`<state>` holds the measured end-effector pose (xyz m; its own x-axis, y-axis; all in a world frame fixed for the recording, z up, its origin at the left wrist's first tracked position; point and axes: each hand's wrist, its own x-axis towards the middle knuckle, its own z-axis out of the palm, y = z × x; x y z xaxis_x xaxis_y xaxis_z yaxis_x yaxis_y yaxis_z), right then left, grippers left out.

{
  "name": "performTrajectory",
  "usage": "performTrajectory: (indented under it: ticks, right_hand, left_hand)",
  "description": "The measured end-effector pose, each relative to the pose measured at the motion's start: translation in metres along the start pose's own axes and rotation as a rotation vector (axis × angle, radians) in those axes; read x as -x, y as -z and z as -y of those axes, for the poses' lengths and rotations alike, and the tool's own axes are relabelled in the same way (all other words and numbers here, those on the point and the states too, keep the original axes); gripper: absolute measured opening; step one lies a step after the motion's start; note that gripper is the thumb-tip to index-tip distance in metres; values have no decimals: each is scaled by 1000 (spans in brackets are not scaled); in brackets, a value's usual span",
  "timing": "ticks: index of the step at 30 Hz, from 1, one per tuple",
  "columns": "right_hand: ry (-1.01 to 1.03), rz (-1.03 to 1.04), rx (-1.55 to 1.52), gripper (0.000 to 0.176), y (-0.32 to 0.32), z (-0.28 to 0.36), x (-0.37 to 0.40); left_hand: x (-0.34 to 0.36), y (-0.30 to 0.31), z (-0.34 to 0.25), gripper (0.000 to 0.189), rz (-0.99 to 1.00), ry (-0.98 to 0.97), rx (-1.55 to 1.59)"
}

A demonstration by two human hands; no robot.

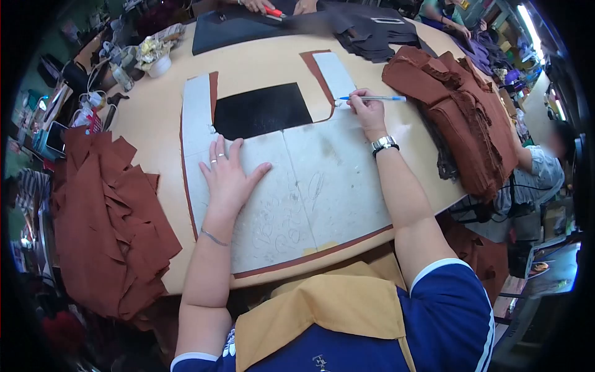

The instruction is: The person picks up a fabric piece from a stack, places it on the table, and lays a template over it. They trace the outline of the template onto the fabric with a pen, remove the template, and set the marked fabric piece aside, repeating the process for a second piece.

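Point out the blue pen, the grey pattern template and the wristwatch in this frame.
blue pen (372, 98), head view, middle of the barrel.
grey pattern template (338, 183), head view, bare lower right panel.
wristwatch (384, 144), head view, band on the wrist.

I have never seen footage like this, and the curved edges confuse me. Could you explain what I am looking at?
There is one picture, taken by a camera worn on a person's head, looking down at their own two bare hands; the wide lens bends the edges. The left hand lies flat, fingers spread, on a grey pattern template. The template rests on a sheet of brown fabric, whose edge shows around it. The right hand, with a wristwatch on its wrist, holds a blue pen with its tip at the template's edge. A black panel shows in the template's notch. On the round table, a pile of brown cut pieces lies at the left and a second pile at the right. At the far side, another person's hand holds a red-handled tool over dark cloth.
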<state>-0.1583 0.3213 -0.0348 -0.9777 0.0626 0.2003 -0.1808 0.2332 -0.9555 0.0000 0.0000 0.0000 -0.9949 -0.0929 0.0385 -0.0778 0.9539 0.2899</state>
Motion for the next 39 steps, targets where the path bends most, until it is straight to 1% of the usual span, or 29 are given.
performTrajectory:
  ticks: [2, 3, 4, 6, 8, 9, 11, 12, 14, 15, 17, 18, 20, 21, 23, 24, 26, 27, 28, 29, 30, 31, 32, 33, 34, 35, 37, 39]
  right_hand:
    - [-105, -90, -286, 20, 1, 18, 15]
    - [-80, -118, -234, 19, -1, 27, 23]
    - [-78, -139, -122, 19, 11, 29, 34]
    - [209, -88, 421, 21, 40, 40, 70]
    - [208, -31, 620, 22, 62, 43, 100]
    - [139, -12, 600, 23, 67, 49, 114]
    - [-8, 20, 546, 27, 74, 65, 138]
    - [-11, 15, 444, 29, 77, 57, 139]
    - [-20, 2, 239, 35, 83, 37, 140]
    - [-145, -3, 122, 35, 86, 40, 137]
    - [-391, 1, -112, 36, 92, 49, 126]
    - [-418, 36, -154, 36, 97, 56, 121]
    - [-470, 112, -245, 37, 105, 72, 116]
    - [-399, 163, -164, 36, 105, 78, 119]
    - [-255, 264, -1, 34, 102, 85, 128]
    - [-152, 193, 51, 34, 104, 85, 132]
    - [49, 62, 150, 34, 115, 80, 140]
    - [115, 22, 308, 32, 128, 84, 140]
    - [188, -16, 464, 31, 144, 97, 140]
    - [207, -24, 347, 28, 154, 118, 143]
    - [269, -84, 391, 26, 163, 143, 153]
    - [256, -148, 442, 27, 178, 154, 156]
    - [195, -251, 440, 26, 194, 159, 157]
    - [176, -311, 394, 27, 211, 165, 157]
    - [180, -374, 188, 29, 237, 151, 150]
    - [176, -439, -18, 32, 265, 136, 142]
    - [235, -509, -104, 39, 311, 126, 130]
    - [201, -578, -187, 42, 350, 110, 119]
  left_hand:
    - [-1, -8, 4, 79, -17, -20, 20]
    - [0, 13, 10, 78, -37, -41, -18]
    - [3, 13, 9, 77, -26, -52, -2]
    - [11, 20, 5, 77, 34, -85, 71]
    - [12, 28, 27, 82, 123, -120, 303]
    - [18, 29, 33, 84, 177, -132, 417]
    - [44, 36, 33, 92, 23, -39, 142]
    - [56, 38, 34, 97, -48, 5, 2]
    - [62, 17, 44, 104, -76, 48, -56]
    - [62, 11, 47, 108, -96, 70, -80]
    - [63, 17, 43, 113, -97, 113, 10]
    - [62, 20, 40, 116, -100, 139, 56]
    - [61, 21, 40, 119, -75, 170, 15]
    - [61, 22, 40, 121, -63, 189, -8]
    - [63, 24, 38, 116, -45, 217, -29]
    - [62, 25, 37, 114, -35, 231, -38]
    - [55, 12, 51, 107, -72, 248, 51]
    - [55, 7, 56, 104, -88, 264, 96]
    - [56, 9, 53, 95, -80, 238, 56]
    - [54, 8, 52, 95, -62, 234, 31]
    - [51, 5, 54, 95, -46, 234, 6]
    - [50, 4, 57, 94, -31, 238, -19]
    - [51, 4, 58, 95, -47, 240, -35]
    - [53, 6, 55, 96, -62, 238, -56]
    - [55, 7, 53, 97, -71, 235, -79]
    - [55, 6, 55, 98, -103, 329, -107]
    - [53, 0, 58, 101, -163, 502, -160]
    - [53, 4, 59, 102, -162, 504, -91]
